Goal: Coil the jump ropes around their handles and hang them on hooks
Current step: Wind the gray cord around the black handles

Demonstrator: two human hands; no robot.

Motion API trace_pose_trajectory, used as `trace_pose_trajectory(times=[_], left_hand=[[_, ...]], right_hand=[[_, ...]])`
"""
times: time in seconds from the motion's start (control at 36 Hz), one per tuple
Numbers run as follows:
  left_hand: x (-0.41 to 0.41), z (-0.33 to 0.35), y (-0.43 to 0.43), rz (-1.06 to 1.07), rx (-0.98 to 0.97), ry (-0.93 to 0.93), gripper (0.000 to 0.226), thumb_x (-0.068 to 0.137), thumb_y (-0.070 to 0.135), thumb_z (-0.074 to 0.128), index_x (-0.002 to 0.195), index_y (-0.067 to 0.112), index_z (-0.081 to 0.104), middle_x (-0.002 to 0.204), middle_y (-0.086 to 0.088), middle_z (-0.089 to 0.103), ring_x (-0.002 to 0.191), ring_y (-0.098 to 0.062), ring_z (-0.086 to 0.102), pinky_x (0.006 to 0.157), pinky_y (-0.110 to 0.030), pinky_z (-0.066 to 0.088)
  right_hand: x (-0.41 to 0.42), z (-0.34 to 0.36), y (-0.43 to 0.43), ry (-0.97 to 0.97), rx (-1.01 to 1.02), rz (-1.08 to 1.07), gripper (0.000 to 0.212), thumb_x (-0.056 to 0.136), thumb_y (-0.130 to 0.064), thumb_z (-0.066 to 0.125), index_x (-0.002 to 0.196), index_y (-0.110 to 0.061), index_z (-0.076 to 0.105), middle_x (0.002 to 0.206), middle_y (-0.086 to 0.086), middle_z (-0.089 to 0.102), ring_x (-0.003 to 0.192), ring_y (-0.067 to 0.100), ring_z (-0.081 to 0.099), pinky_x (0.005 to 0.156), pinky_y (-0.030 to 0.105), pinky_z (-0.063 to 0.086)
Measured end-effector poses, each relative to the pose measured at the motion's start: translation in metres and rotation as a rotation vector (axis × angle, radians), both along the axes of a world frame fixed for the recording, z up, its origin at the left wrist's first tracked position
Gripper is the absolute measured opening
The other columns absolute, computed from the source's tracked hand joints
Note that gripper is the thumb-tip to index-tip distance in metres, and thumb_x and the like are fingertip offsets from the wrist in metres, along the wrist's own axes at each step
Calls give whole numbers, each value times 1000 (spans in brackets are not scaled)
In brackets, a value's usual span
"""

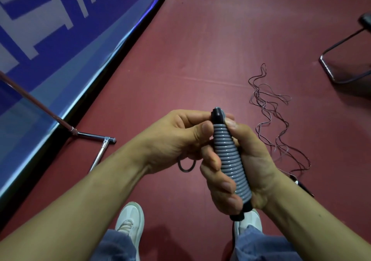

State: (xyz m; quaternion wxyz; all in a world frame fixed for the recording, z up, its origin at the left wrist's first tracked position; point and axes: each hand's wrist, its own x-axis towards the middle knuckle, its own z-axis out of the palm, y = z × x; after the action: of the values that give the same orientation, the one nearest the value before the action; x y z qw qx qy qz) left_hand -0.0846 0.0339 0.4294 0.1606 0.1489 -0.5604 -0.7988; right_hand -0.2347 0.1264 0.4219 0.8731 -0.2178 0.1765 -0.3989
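The jump rope handle (217,117), wound tight with grey rope (226,156), is held between my hands above the red floor (180,59). Its long axis runs nearly upright in view, black cap end pointing away from me and leaning slightly left. My right hand (249,166) curls its fingers round the coiled middle. My left hand (176,136) pinches the top end, a loose loop (186,166) hanging beneath it. Thin tangled ropes (269,116) lie to the right.
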Motion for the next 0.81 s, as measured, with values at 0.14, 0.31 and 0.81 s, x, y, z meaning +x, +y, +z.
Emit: trace_pose_trajectory(times=[0.14,0.31,0.81], left_hand=[[-2,2,8,-39,130,93,31,92,20,48,113,1,63,82,-7,75,51,-13,65,45,-23,55],[-4,-8,-1,218,13,-46,26,84,30,72,91,5,75,72,-4,66,53,-19,47,52,-28,42],[-5,-3,7,352,163,-81,34,86,22,65,115,9,76,69,-9,49,44,-8,33,52,-30,18]], right_hand=[[-2,-2,1,-38,22,-16,63,92,-57,54,80,4,56,73,27,64,53,35,70,48,34,60],[4,4,-4,562,95,-380,63,78,-65,56,74,-3,62,65,20,59,43,29,59,43,30,52],[6,7,-7,680,70,-556,67,87,-75,46,76,-10,61,61,14,52,43,22,46,51,31,40]])
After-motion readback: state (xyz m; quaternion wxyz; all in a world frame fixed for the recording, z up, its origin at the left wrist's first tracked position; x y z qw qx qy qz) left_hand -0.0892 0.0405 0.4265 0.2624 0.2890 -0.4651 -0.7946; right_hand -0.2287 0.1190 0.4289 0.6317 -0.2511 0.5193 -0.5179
